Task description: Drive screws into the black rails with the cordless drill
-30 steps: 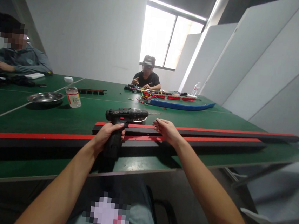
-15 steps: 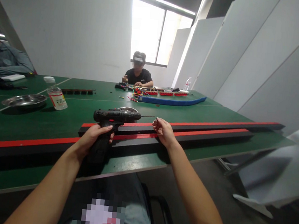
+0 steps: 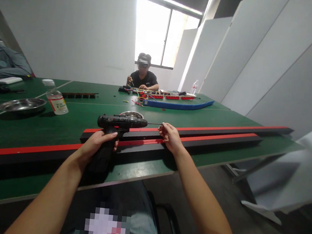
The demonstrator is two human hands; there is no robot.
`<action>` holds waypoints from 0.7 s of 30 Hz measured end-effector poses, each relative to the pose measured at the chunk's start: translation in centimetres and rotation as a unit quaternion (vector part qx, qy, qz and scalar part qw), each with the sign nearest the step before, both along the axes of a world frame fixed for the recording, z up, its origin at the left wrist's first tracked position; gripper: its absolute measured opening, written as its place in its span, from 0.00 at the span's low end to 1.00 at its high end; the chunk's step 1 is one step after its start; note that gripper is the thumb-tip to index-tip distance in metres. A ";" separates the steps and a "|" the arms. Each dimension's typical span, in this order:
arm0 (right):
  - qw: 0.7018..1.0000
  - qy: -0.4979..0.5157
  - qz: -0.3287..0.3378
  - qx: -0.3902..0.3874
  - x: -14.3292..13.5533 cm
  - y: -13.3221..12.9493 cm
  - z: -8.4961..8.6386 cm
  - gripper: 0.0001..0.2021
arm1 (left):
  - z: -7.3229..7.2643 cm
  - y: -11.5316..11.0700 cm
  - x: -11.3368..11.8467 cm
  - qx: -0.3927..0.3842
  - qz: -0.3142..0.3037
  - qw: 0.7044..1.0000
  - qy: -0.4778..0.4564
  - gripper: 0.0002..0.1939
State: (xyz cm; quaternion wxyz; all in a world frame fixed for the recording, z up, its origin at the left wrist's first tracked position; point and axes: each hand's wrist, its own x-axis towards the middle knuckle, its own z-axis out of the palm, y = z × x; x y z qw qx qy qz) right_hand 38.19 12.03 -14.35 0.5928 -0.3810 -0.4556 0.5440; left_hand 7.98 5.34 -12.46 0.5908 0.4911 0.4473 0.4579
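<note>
The drill (image 3: 121,123) sits upright at the near edge of the counter (image 3: 47,125), the left hand (image 3: 95,146) wrapped around its handle while the right hand (image 3: 170,136) pinches the bit (image 3: 154,124) tip, apparently seating it; squeezing the trigger likely comes after steadying it over the red-and-black rail (image 3: 198,135).

A black cordless drill (image 3: 117,128) with red markings stands upright near the worktop's (image 3: 47,128) front edge, its body level and its thin bit pointing right. Just behind it, two long black rails with red top strips (image 3: 198,135) lie side by side along that front edge
</note>
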 end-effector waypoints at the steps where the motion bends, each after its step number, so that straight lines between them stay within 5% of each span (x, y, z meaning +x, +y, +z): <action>1: 1.000 -0.003 0.000 0.003 0.0 -0.1 0.1 0.20 | -0.1 0.0 0.0 -0.003 0.000 1.000 0.001 0.17; 21: 0.982 -0.114 -0.044 0.141 0.0 0.7 -1.5 0.19 | 0.0 -0.4 -0.1 0.004 0.005 1.000 0.028 0.17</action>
